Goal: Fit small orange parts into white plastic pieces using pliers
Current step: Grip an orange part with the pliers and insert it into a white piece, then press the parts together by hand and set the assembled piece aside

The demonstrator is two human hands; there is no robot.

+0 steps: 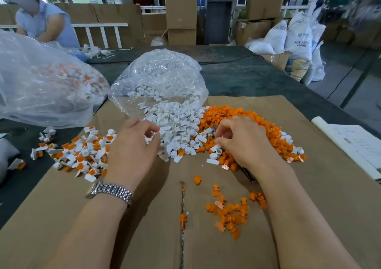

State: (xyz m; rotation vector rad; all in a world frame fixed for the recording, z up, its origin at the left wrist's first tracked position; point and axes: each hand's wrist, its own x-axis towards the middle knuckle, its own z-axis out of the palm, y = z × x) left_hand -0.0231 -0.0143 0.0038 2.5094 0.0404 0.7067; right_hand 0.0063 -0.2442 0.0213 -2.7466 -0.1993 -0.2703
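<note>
A heap of white plastic pieces (177,126) spills from a clear bag (160,79) onto the cardboard sheet (144,217). Right of it lies a heap of small orange parts (243,116). My left hand (132,149) pinches a white piece at the heap's left edge. My right hand (245,141) grips the pliers; their metal jaws (214,129) show by my fingertips and a dark handle (247,174) pokes out under my wrist. Fitted white-and-orange pieces (82,151) lie in a pile to the left.
A big clear bag (41,87) with fitted pieces stands at the left. Loose orange parts (231,213) lie near me on the cardboard. Papers (354,145) lie at the right table edge. Another person (41,21) works at the far left; boxes and sacks stand behind.
</note>
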